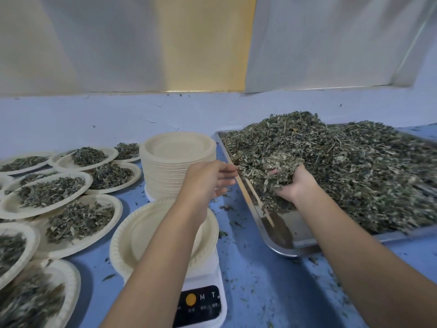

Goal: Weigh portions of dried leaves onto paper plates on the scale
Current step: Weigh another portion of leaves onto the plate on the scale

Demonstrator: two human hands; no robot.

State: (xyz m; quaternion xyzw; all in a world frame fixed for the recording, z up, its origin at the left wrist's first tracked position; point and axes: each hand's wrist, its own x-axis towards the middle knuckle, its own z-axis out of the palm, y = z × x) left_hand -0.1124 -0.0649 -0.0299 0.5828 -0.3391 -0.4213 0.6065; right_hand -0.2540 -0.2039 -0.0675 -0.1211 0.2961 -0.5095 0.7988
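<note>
Over the near corner of the steel tray (260,223), a handful of dried leaves (281,170) sits in the right grip (295,183), fingers curled up round it. The left grip (208,178) hovers beside it, fingers straight and empty. This looks like the scooping step. Next, the handful must travel left to the bare paper plate (146,235) on the scale (201,301) without shedding onto the bench (260,280).

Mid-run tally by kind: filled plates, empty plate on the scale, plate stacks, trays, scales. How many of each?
Filled plates: 8 clearly visible; overlaps may hide more
Empty plate on the scale: 1
Plate stack: 1
Metal tray of leaves: 1
Scale: 1
Total: 12
</note>
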